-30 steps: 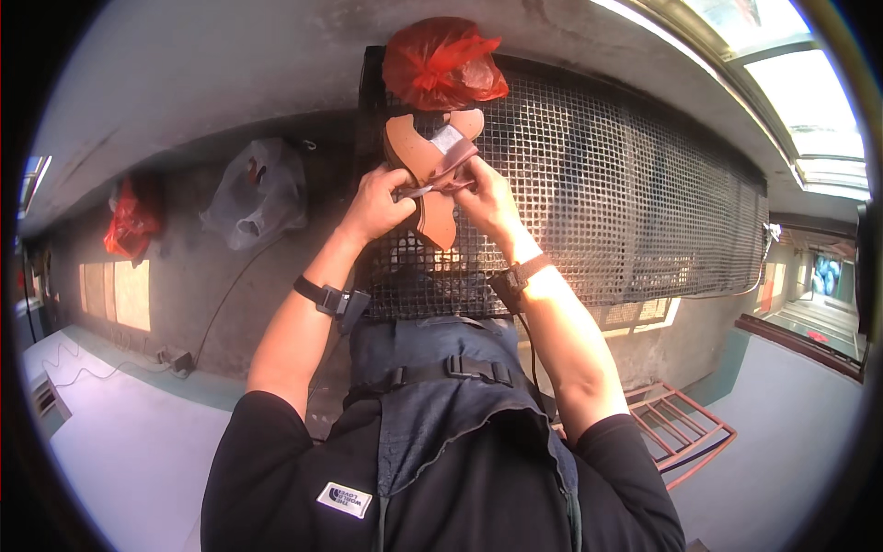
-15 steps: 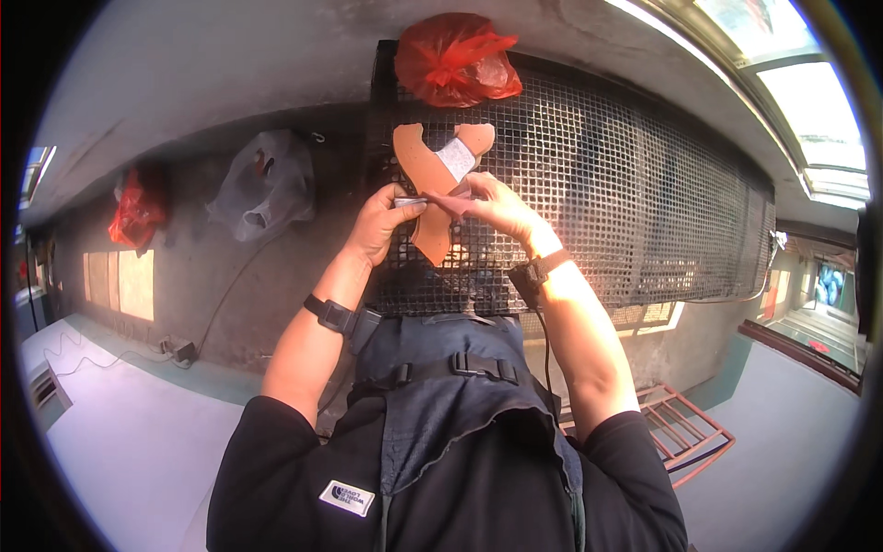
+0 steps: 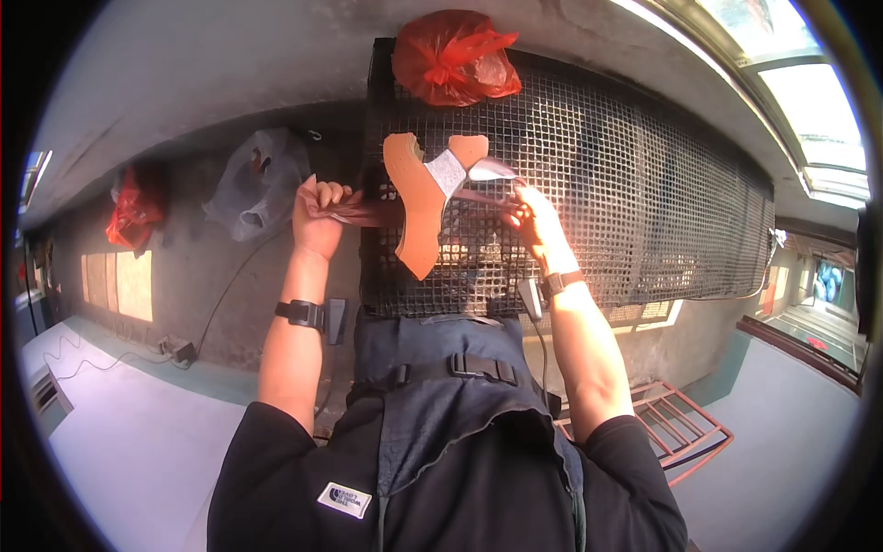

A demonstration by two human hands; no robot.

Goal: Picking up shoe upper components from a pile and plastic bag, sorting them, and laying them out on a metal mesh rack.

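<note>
Currently, a person in a dark apron (image 3: 441,354) stands at the near edge of a long bench (image 3: 635,212) topped with black mesh, drawing out the two ends of a thin mauve strip (image 3: 372,214) to either side. The left hand (image 3: 317,225) has its fingers curled tightly over one end, just beyond the left edge of the bench; the right hand (image 3: 541,221) pinches the other end above the mesh, its thumb and fingers together on the material, though glare blurs the fingertips. Between the hands, near the left edge of the bench and about midway from far edge to near edge, lies a stack of flat orange pieces (image 3: 420,212), roughly Y-shaped, the stem pointing toward the person and two arms toward the far edge. It covers the middle of the strip. A pale grey patch (image 3: 446,172) crosses the right arm of the stack, and a whitish shiny sliver (image 3: 490,169) shows just beside it, near the right fingertips. At the far left corner of the bench sits a knotted red bag (image 3: 451,60), apart from the stack. Left of the bench, on the floor, are a clear plastic bag (image 3: 262,193) and a smaller red sack (image 3: 133,212).
</note>
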